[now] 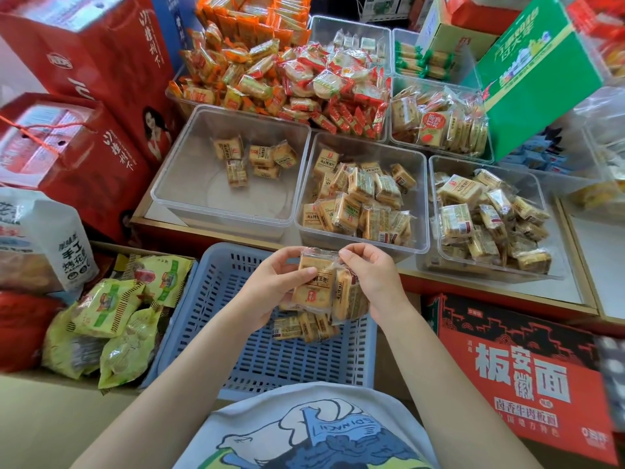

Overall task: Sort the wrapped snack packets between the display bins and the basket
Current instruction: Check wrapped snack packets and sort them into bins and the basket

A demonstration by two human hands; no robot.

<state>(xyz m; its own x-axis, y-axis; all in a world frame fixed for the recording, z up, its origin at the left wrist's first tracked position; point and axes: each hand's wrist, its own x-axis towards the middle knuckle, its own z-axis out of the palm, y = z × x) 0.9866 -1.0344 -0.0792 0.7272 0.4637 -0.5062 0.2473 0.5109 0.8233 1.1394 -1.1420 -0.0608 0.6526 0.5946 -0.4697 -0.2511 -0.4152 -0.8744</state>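
Note:
Over the blue slatted basket (270, 360), my left hand (270, 286) grips a tan wrapped snack packet (313, 282) from its left side. My right hand (372, 282) pinches the packet's clear top edge and holds a second packet (348, 296) beside it. A few more packets (304, 328) lie in the basket under my hands. On the counter beyond stand three clear display bins: the left bin (189, 184) holds several packets, the middle bin (419, 204) and the right bin (436, 204) are fuller.
Further bins of orange and red packets (287, 76) fill the back rows. Red gift boxes (84, 154) stand at the left, green snack bags (111, 319) in a carton beside the basket, a red noodle carton (521, 377) at the right, a green box (534, 69) behind.

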